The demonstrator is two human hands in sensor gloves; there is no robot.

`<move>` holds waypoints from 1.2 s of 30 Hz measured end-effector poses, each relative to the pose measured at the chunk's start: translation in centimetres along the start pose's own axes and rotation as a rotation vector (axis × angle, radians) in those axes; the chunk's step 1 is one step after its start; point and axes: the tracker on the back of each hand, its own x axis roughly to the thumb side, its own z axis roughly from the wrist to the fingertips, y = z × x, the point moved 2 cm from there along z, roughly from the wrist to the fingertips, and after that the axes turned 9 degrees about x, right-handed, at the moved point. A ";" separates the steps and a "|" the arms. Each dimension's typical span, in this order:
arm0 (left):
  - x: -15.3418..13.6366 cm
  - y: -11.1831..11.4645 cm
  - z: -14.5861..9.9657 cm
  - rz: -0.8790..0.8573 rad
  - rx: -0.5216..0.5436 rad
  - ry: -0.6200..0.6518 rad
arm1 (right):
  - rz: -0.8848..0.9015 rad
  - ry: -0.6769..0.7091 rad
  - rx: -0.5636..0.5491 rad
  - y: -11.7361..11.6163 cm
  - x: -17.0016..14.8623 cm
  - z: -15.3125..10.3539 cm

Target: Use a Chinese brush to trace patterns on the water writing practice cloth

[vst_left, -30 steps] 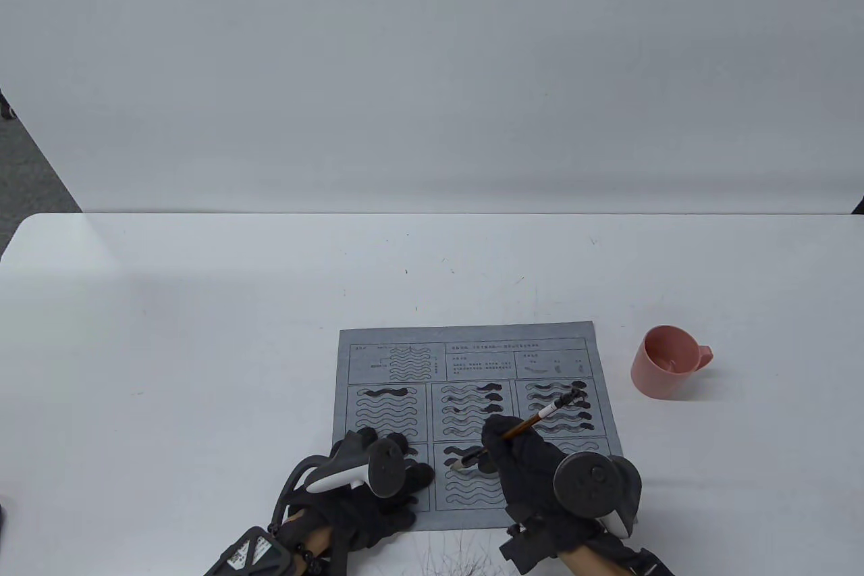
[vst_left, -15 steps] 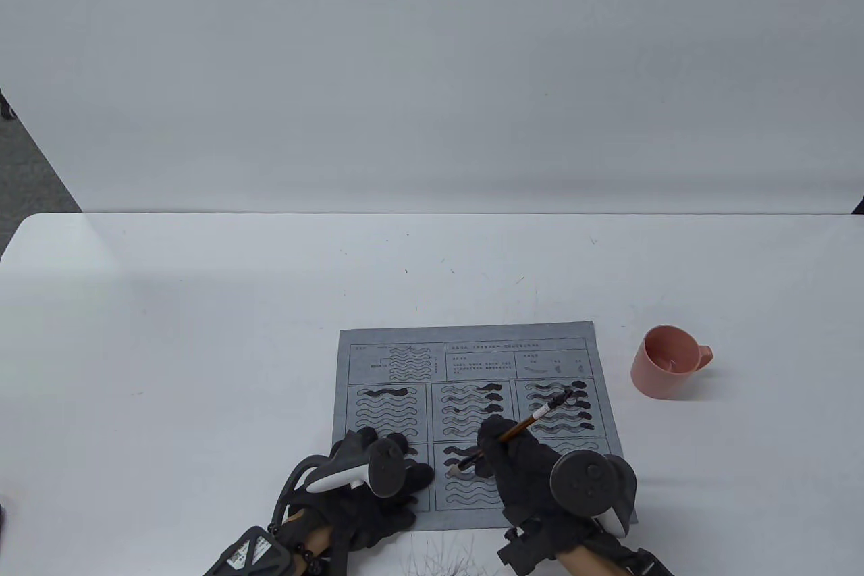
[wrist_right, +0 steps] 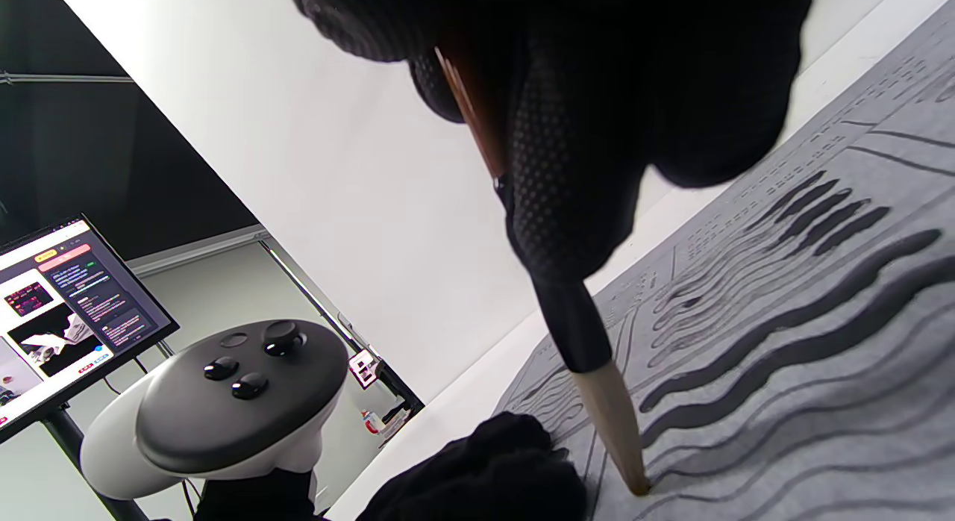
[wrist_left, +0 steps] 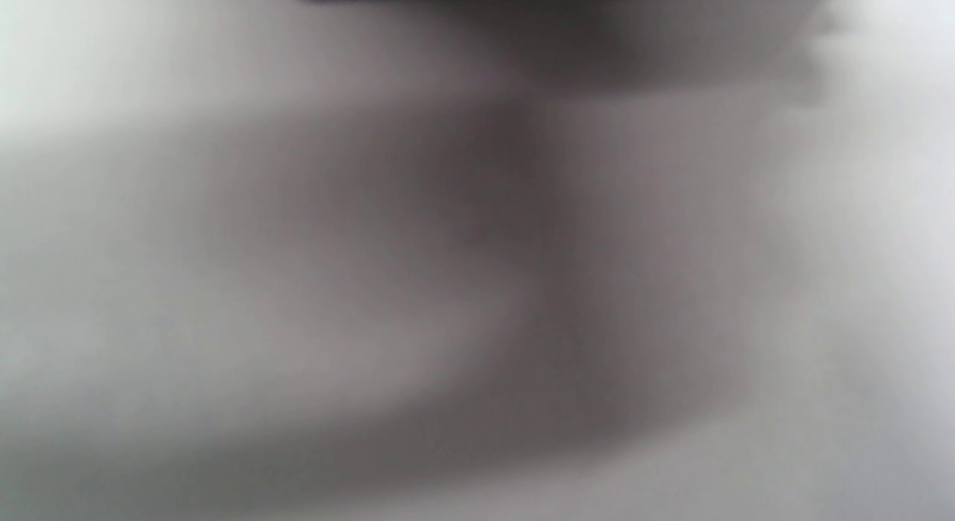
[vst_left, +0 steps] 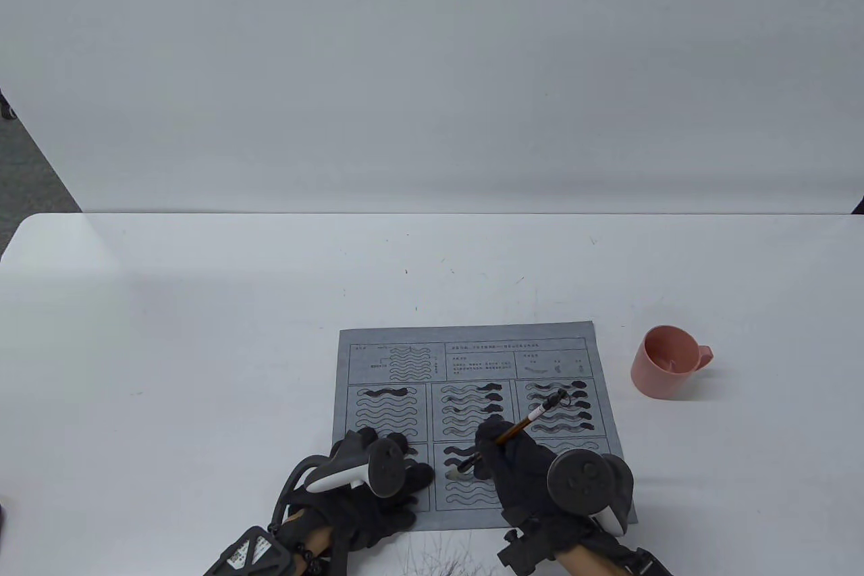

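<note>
A grey practice cloth (vst_left: pixel 472 360) printed with panels of wavy outlines lies on the white table; several waves are dark and wet. My right hand (vst_left: pixel 520 468) grips the brown-handled Chinese brush (vst_left: pixel 526 424), tilted up to the right. Its pale tip (vst_left: pixel 453 470) touches the left end of a wave in the lower middle panel, also shown in the right wrist view (wrist_right: pixel 630 472). My left hand (vst_left: pixel 378 475) rests flat on the cloth's lower left part, pressing it down. The left wrist view is a blur.
A pink cup (vst_left: pixel 665 360) stands on the table to the right of the cloth. The table's (vst_left: pixel 202 333) far and left areas are bare white. A monitor (wrist_right: pixel 67 297) stands off the table in the right wrist view.
My right hand and the brush have shifted a little to the left, and the tip has come down to the left end of the wave line. My left hand has not moved.
</note>
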 end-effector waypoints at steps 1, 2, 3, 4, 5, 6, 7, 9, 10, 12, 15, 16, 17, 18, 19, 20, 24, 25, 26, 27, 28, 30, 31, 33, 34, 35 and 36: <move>0.0 0.0 0.0 0.000 0.000 0.000 | -0.001 -0.001 -0.002 0.0 0.0 0.0; 0.0 0.0 0.0 0.000 0.000 0.000 | -0.003 -0.001 -0.003 0.0 0.0 0.0; 0.0 0.0 0.0 0.000 0.000 0.000 | -0.007 -0.001 -0.003 0.0 0.0 0.0; 0.0 0.0 0.0 0.000 0.000 0.000 | -0.012 -0.001 -0.004 0.1 0.0 0.0; 0.0 0.0 0.0 0.000 0.000 0.000 | -0.017 -0.002 -0.004 0.1 -0.1 0.0; 0.0 0.0 0.0 0.000 0.000 0.000 | -0.020 -0.003 -0.004 0.1 -0.1 0.0; 0.0 0.0 0.0 0.000 0.000 0.000 | -0.023 -0.003 -0.006 0.1 -0.1 0.0; 0.0 0.0 0.0 0.000 0.000 0.000 | -0.023 -0.006 -0.005 0.1 -0.1 0.0; 0.0 0.0 0.0 0.001 0.000 0.000 | -0.022 -0.008 -0.006 0.1 -0.1 0.0; 0.0 0.0 0.0 0.000 0.000 0.000 | -0.025 -0.009 -0.009 0.1 -0.1 0.0; 0.0 0.0 0.0 0.000 0.000 0.000 | -0.031 -0.008 -0.013 0.1 -0.1 0.0; 0.0 0.0 0.0 0.000 0.000 0.000 | -0.033 -0.008 -0.010 0.1 -0.1 0.0; 0.0 0.0 0.0 0.000 0.000 0.000 | -0.035 -0.008 -0.011 0.1 -0.1 0.0; 0.0 0.0 0.0 0.000 0.000 0.000 | -0.036 -0.008 -0.012 0.1 -0.2 0.0; 0.0 0.0 0.0 0.000 0.000 0.000 | -0.036 -0.009 -0.011 0.1 -0.2 0.0; 0.0 0.0 0.0 0.000 0.000 0.000 | -0.035 -0.010 -0.012 0.1 -0.2 0.0; 0.0 0.0 0.0 0.000 0.000 0.000 | -0.041 -0.012 -0.018 0.2 -0.2 0.0; 0.0 0.0 0.0 0.000 0.000 0.000 | -0.044 -0.013 -0.019 0.3 -0.3 0.0; 0.0 0.0 0.0 0.000 0.000 0.000 | -0.045 -0.013 -0.019 0.3 -0.3 0.0; 0.0 0.0 0.0 0.000 0.000 0.000 | -0.048 -0.013 -0.019 0.3 -0.3 0.0; 0.0 0.0 0.0 0.000 0.000 0.000 | -0.050 -0.013 -0.021 0.3 -0.3 0.0; 0.0 0.0 0.0 0.000 0.000 0.000 | -0.059 -0.014 -0.028 0.4 -0.3 0.0; 0.0 0.0 0.0 0.000 0.000 0.000 | -0.060 -0.014 -0.028 0.4 -0.4 0.0; 0.0 0.0 0.0 0.000 0.000 0.000 | -0.060 -0.015 -0.026 0.4 -0.4 0.0; 0.0 0.0 0.0 0.000 0.000 0.000 | -0.059 -0.017 -0.025 0.4 -0.4 0.0; 0.0 0.0 0.0 0.000 0.000 0.000 | -0.058 -0.018 -0.023 0.4 -0.4 0.0; 0.0 0.0 0.0 0.000 0.000 0.000 | -0.058 -0.019 -0.023 0.4 -0.4 0.0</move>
